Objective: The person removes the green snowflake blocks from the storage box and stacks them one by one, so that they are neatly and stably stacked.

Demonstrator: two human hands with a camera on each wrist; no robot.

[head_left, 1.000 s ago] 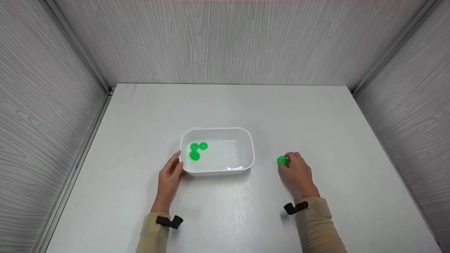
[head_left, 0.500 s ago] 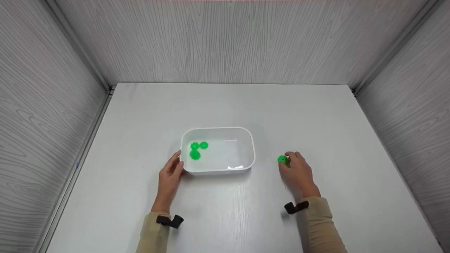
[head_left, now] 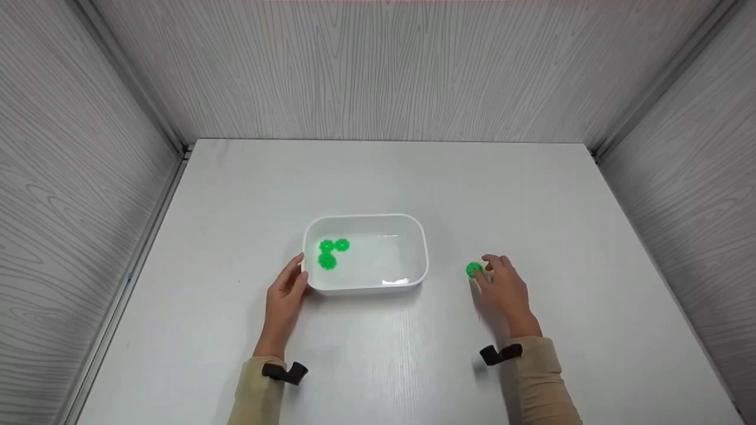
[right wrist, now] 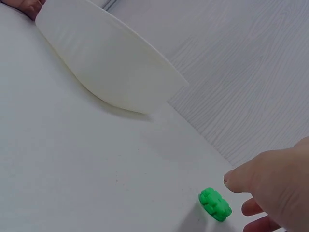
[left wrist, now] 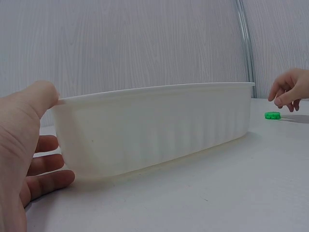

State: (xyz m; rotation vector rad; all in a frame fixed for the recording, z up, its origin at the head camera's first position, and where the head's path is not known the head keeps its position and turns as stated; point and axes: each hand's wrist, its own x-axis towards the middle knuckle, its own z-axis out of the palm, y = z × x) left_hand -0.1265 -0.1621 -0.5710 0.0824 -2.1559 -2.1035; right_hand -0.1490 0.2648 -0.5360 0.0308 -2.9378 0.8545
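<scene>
Under both hands the white table [head_left: 378,354] is spread; because its surface looks smooth, a light thing could easily be skidded along it by a stray nudge. Between the hands the white container [left wrist: 154,128] is set. Its near end is grasped by the left hand [head_left: 283,302], with the thumb laid at the rim and the fingers bent against the outer wall. Since it is held at one end only, the container could be swung or tipped if that hold were jerked; how firmly it is pressed cannot be told.

Well to the left hand's right, the right hand [head_left: 505,294] is held low with thumb and fingers parted, and nothing is gripped in it. Just inside the wall by the left hand's fingers, a green clump [head_left: 327,260] is seen; it could be scattered if the container were knocked. On the table, just ahead of the right hand's thumb and apart from it, the round green piece [right wrist: 215,204] is left lying; being low, it could be missed by a pinch or pushed off by the thumb. Beyond the clump from the left hand, two smaller green pieces [head_left: 342,244] could likewise be shifted by a jolt.
</scene>
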